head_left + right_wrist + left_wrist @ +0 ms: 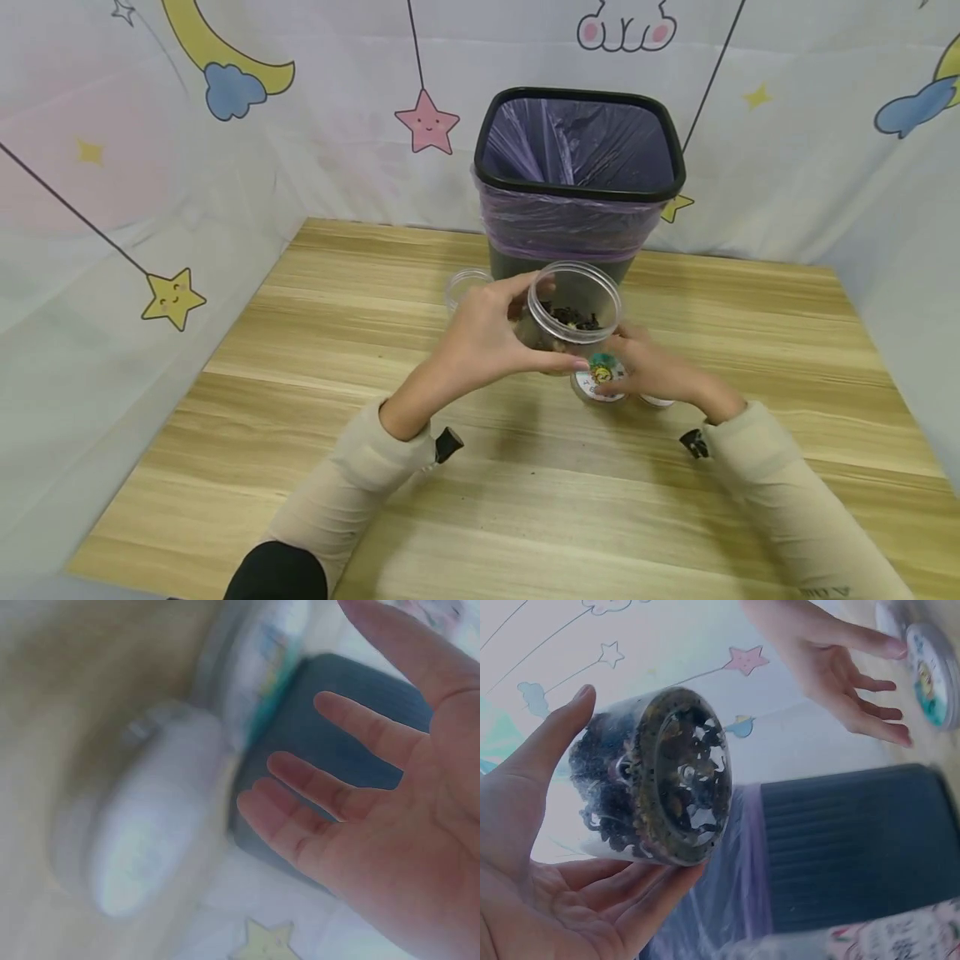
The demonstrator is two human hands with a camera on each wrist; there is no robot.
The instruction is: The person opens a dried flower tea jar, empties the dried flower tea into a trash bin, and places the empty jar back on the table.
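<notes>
My left hand point(480, 333) holds a clear plastic jar point(573, 279) around its side, thumb on the near side and fingers on the far side. The jar has no lid on and is raised over the table, tilted. Dark, dried, leaf-like bits point(573, 318) lie inside; in the left wrist view they press against the jar's wall and base point(690, 776). Close to a round printed lid point(600, 379), my right hand point(652, 367) has its fingers spread and slightly bent, with nothing gripped. A second white-topped round piece point(657, 402) is partly hidden under that hand.
A dark bin point(558, 267) lined with a purple bag point(570, 221) stands at the table's back edge, just beyond the jar. Behind my left hand sits a clear round container point(463, 283), partly covered. Printed cloth point(352, 108) hangs around the wooden table point(480, 517).
</notes>
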